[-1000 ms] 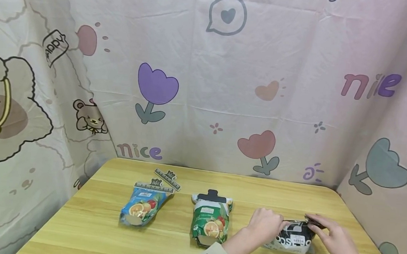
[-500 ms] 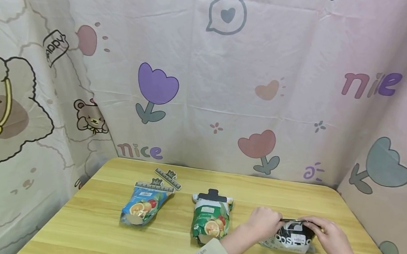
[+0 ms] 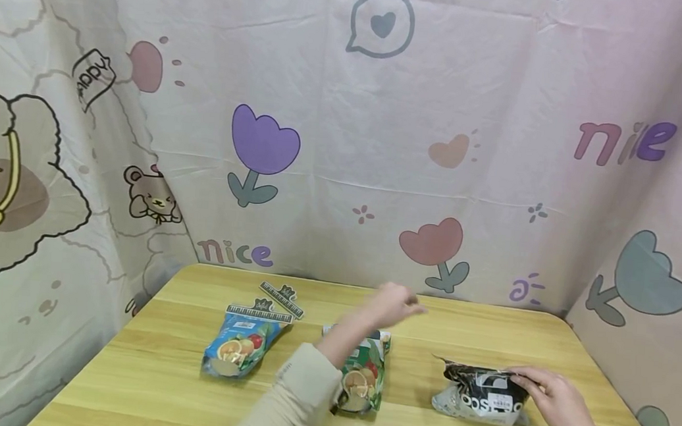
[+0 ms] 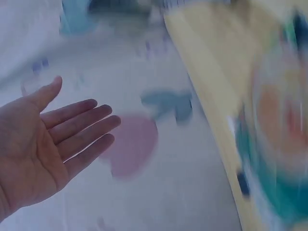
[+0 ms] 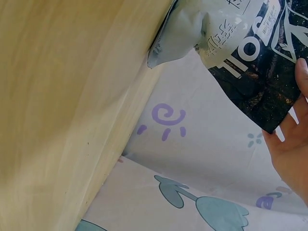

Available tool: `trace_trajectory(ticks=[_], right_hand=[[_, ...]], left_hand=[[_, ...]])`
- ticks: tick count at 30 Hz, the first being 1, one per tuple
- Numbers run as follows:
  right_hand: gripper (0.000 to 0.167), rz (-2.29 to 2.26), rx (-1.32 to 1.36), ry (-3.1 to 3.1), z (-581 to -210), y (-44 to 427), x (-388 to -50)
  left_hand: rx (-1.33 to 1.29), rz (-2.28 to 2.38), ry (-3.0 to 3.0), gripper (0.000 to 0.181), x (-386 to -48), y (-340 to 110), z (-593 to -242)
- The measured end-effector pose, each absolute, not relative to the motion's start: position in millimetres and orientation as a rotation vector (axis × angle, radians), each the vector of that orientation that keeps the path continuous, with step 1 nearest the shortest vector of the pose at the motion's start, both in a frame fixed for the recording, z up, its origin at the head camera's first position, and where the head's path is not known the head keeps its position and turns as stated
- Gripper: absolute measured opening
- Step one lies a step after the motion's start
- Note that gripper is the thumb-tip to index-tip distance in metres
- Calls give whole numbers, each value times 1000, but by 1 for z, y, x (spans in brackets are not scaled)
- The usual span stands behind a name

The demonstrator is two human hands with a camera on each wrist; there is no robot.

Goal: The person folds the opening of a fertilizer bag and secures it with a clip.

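Note:
My right hand [image 3: 556, 400] pinches the top edge of a black and white snack bag [image 3: 485, 401] on the right of the table. In the right wrist view its thumb lies on the dark end of the bag [image 5: 255, 82]. My left hand [image 3: 390, 305], touching nothing, is raised above the table behind the green fruit-print bag [image 3: 359, 379]. The left wrist view shows that hand [image 4: 53, 134] with its fingers straight and the palm bare. The left forearm hides part of the green bag's top and its clip.
A blue fruit-print bag [image 3: 239, 348] lies to the left, its top held by a piano-key-pattern clip [image 3: 259, 313]. Another such clip [image 3: 281, 299] lies just behind it. Printed curtains [image 3: 349, 174] stand along the back and sides of the wooden table [image 3: 146, 364].
The left hand has let go of the black and white bag's top and moved left and away from me. The bag's left corner now stands free. The right hand keeps its grip.

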State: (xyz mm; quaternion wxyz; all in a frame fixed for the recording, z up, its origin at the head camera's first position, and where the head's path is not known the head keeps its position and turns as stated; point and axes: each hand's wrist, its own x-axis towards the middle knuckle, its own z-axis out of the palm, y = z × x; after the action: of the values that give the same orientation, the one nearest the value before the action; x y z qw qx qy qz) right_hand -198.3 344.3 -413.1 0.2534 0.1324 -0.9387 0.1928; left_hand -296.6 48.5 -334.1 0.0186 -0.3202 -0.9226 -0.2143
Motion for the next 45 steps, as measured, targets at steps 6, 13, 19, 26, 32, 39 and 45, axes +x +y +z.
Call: trace_trajectory(ticks=[6,13,19,26,32,39,45], right_hand=[[19,521,376,-2523,-413,345,-198],[17,538,344,-2544,-414,344,-197],[16,553,332,-2572,-416,340,-196],[18,546,367,-2536,-416,337,-198],[19,535,387,-2527,-414,337,-200],[18,534,349,-2537,-411,342,-198],[17,527,350,-2542,-411,343,-198]], left_hand=[[-609,-640,-2914,20,-332,-7,-344],[-247,-402,-2890,12,-403,-52,-429],[65,-573,-2994,32,-367,-81,-423],[43,-737,-3084,45,-363,-111,-442],[30,-689,-3103,40,-375,-110,-448],[-172,-288,-2950,23,-479,-110,-547],[-142,-413,-2951,12,-474,-100,-542]])
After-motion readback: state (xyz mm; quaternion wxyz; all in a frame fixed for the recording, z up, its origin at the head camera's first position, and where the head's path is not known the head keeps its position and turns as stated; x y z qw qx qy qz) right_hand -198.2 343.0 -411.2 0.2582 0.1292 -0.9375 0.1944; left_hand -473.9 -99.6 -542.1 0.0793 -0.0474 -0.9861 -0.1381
